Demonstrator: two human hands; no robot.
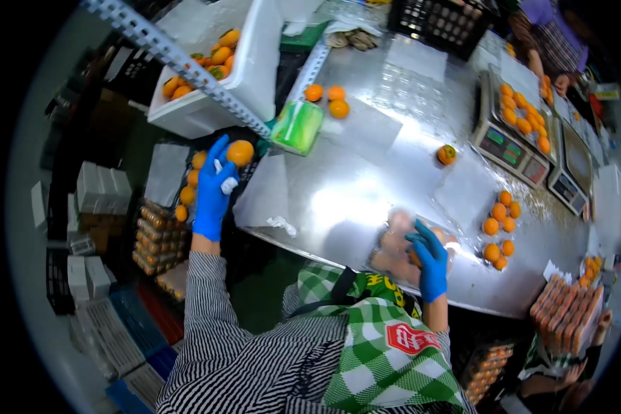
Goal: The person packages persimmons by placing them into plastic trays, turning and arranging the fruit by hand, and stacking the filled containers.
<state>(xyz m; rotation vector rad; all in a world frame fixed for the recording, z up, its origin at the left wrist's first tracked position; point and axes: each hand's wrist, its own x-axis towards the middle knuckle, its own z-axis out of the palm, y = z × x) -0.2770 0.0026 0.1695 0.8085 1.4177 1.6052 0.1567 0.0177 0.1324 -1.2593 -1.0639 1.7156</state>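
My left hand (215, 190), in a blue glove, is raised left of the table with its fingers against an orange persimmon (240, 153). A crumpled white tissue (228, 185) is tucked between those fingers. My right hand (430, 265), also blue-gloved, curls over a clear plastic tray (388, 257) at the table's near edge. Under its fingers part of an orange persimmon (415, 258) shows; the rest is hidden. Pale, blurred round shapes fill the tray. A single persimmon with its green calyx (446, 154) lies farther back on the metal table (338, 238).
A white foam box (255, 86) of persimmons stands upper left, behind a perforated metal post (179, 65). A green tissue pack (297, 127) lies near three persimmons. Scales (507, 148) bearing fruit stand right, with a co-worker (548, 34) behind. Stacked fruit packs (160, 238) sit lower left.
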